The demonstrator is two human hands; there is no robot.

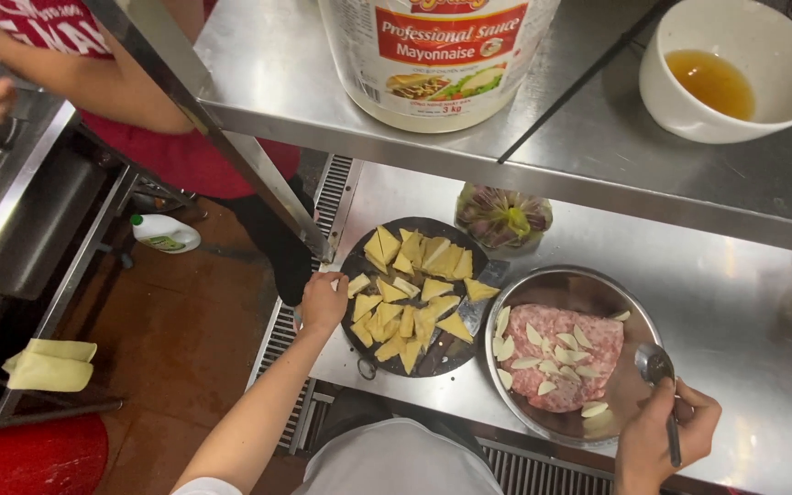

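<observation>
Spoon (660,380) gripped in the right hand (666,435), bowl end over the pan (634,316) of minced meat (561,353).
Left hand (323,302) rests open-fingered on the dark tray (451,353) of yellow triangles (414,284), holding nothing. Both sit side by side on the bench (744,293). Best scoop small, even portions and keep that tray steady.

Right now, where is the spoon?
In the head view, the spoon is at lower right, held in the right hand, its bowl over the metal bowl of minced meat.
</observation>
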